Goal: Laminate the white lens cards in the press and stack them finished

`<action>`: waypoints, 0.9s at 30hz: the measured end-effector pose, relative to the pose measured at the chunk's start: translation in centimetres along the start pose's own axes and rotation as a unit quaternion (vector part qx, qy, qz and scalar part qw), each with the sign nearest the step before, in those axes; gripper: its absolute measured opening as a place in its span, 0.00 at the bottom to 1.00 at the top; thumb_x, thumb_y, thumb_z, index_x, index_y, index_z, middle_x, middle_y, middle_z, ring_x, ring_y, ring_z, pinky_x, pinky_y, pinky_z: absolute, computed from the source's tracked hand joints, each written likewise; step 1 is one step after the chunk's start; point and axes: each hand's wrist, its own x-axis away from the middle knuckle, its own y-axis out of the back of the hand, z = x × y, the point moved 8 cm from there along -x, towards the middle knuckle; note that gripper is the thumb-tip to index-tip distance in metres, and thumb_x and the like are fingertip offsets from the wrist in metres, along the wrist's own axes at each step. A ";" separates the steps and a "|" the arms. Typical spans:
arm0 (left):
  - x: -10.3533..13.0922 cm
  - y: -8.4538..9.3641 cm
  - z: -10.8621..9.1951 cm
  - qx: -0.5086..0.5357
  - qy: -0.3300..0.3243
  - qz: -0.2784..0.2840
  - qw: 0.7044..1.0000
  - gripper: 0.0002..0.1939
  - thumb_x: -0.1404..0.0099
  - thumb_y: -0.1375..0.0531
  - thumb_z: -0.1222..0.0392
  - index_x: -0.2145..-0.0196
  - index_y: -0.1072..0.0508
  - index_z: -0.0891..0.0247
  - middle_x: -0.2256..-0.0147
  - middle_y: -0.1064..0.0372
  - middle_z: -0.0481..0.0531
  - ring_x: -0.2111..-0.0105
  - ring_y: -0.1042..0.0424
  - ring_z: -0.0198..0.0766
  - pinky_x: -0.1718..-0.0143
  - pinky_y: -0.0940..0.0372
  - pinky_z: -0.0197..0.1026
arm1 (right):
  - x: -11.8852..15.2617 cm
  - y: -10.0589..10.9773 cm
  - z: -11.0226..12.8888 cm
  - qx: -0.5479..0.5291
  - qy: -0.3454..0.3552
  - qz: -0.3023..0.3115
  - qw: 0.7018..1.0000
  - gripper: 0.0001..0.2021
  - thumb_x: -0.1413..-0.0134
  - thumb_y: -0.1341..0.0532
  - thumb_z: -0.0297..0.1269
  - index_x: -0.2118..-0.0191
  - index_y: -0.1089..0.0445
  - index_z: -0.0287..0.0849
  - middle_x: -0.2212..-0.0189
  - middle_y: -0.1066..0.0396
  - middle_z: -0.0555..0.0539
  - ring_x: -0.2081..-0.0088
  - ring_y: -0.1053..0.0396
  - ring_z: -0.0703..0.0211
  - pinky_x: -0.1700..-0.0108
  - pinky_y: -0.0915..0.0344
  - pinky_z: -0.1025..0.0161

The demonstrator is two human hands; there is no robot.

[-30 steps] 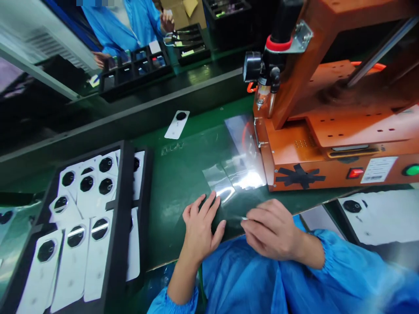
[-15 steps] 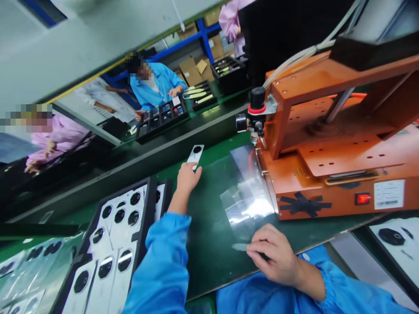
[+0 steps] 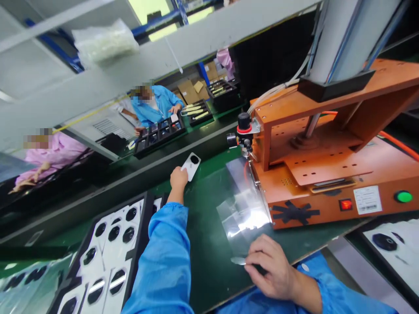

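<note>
My left hand (image 3: pixel 179 178) is stretched out to the far side of the green bench (image 3: pixel 206 235). Its fingers are closed on the near edge of a white phone back cover (image 3: pixel 190 167) with a black round camera area. Close to the bench's front edge, my right hand (image 3: pixel 273 268) pinches a small, thin, whitish translucent piece (image 3: pixel 238 261) between thumb and fingertips; its exact kind is unclear. Just beyond that hand lie clear plastic sheets (image 3: pixel 234 213), shiny with reflected light.
An orange press machine (image 3: pixel 294 174) stands at the right. At lower left a black tray (image 3: pixel 144 226) holds several white covers. Another cover (image 3: pixel 393 257) lies at far right. Across the divider, a person in a blue sleeve (image 3: pixel 160 102) works beside black trays (image 3: pixel 157 139).
The view has tilted and shifted. My left hand now grips the cover at its near left edge, and the cover has turned slightly. My right hand keeps its pinch.
</note>
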 end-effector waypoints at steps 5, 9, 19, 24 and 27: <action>11.9 3.7 -0.2 0.042 0.149 -0.003 0.988 0.22 0.24 0.47 0.51 0.39 0.32 0.65 0.52 0.25 0.56 0.54 0.24 0.45 0.51 0.28 0.51 | -1.7 0.2 0.8 -0.038 -0.037 -0.003 0.999 0.05 0.43 0.37 0.27 0.64 0.27 0.44 0.70 0.28 0.48 0.68 0.31 0.59 0.66 0.32 0.60; 24.6 6.8 -4.2 0.049 0.212 -0.001 0.976 0.20 0.24 0.50 0.54 0.43 0.26 0.60 0.48 0.24 0.56 0.48 0.25 0.46 0.49 0.29 0.46 | -3.9 -1.8 -0.4 -0.116 -0.149 0.035 0.981 0.05 0.39 0.37 0.30 0.66 0.25 0.44 0.67 0.28 0.47 0.63 0.29 0.59 0.61 0.30 0.61; 35.6 5.1 -9.7 -0.027 0.171 0.166 0.971 0.36 0.30 0.41 0.46 0.30 0.43 0.61 0.61 0.29 0.57 0.66 0.29 0.44 0.66 0.34 0.46 | -6.4 -8.8 -7.7 -0.134 -0.321 0.111 0.931 0.07 0.40 0.36 0.35 0.69 0.24 0.41 0.65 0.28 0.49 0.66 0.32 0.63 0.61 0.34 0.63; 34.7 5.4 -10.5 -0.100 0.042 0.126 0.986 0.28 0.34 0.36 0.46 0.40 0.30 0.58 0.42 0.31 0.65 0.44 0.33 0.58 0.50 0.43 0.57 | -6.9 -9.3 -7.1 -0.102 -0.314 0.131 0.935 0.07 0.39 0.37 0.34 0.68 0.25 0.42 0.63 0.29 0.48 0.61 0.30 0.61 0.57 0.34 0.60; 34.8 4.7 -10.8 -0.085 0.036 0.105 0.990 0.25 0.33 0.35 0.49 0.41 0.29 0.57 0.41 0.29 0.61 0.42 0.33 0.56 0.49 0.46 0.56 | -7.2 -10.6 -6.1 -0.046 -0.298 0.179 0.937 0.06 0.40 0.36 0.32 0.68 0.24 0.42 0.62 0.28 0.48 0.57 0.30 0.58 0.50 0.37 0.56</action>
